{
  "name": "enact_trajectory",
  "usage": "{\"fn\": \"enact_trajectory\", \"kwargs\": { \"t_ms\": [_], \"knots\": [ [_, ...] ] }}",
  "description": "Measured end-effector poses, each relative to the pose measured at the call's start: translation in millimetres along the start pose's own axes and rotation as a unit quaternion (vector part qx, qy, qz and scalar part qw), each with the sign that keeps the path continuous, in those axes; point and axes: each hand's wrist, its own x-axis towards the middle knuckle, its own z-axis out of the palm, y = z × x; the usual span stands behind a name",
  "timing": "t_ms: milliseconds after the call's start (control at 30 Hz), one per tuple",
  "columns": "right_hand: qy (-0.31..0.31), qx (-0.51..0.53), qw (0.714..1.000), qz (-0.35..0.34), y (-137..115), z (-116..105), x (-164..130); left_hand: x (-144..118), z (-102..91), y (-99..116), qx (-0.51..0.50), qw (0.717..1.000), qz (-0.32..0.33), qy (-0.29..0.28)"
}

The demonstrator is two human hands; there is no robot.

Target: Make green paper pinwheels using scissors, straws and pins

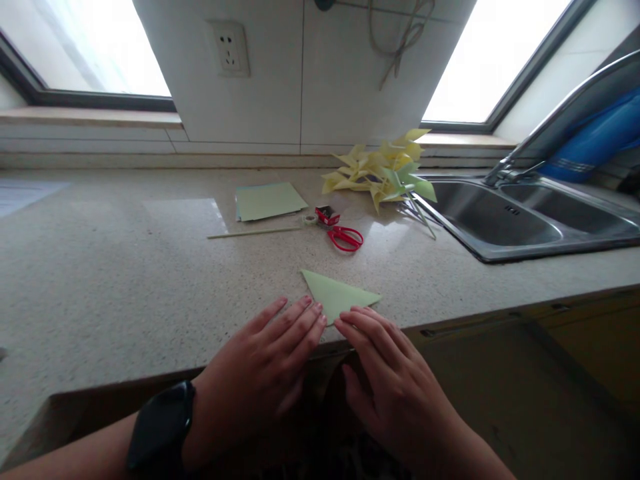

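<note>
While the left grip [270, 357] lay flat, fingers outstretched against the green paper triangle [337, 297], the right grip [393, 370], loosely spread with its thumb apart, had its fingertips at the triangle's near-right side. The triangle lay on the table [130, 293] just ahead of both grips; beyond them were red scissors [345, 230] and, farther right, pinwheels [377, 170].

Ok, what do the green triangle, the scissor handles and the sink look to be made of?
Green triangle: probably matte paper, judging by its thin, flat look and crisp edges.
Scissor handles: likely smooth red plastic, from the even, saturated colour, perhaps coated metal.
Sink: apparently stainless steel, satin finish, given its grey tone and soft metallic reflections.
</note>
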Motion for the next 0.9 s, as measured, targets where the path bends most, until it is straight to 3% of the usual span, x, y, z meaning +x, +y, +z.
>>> {"fn": "enact_trajectory", "kwargs": {
  "t_ms": [467, 900],
  "knots": [
    [-0.013, -0.055, 0.998, 0.026, -2, 13, -1, 6, -4.2, -2, -0.004, 0.999, -0.002, -0.037],
    [-0.038, -0.126, 0.988, 0.077, 32, -3, -3, 4, -3.3, -3, -0.013, 0.999, 0.001, -0.042]
  ]
}}
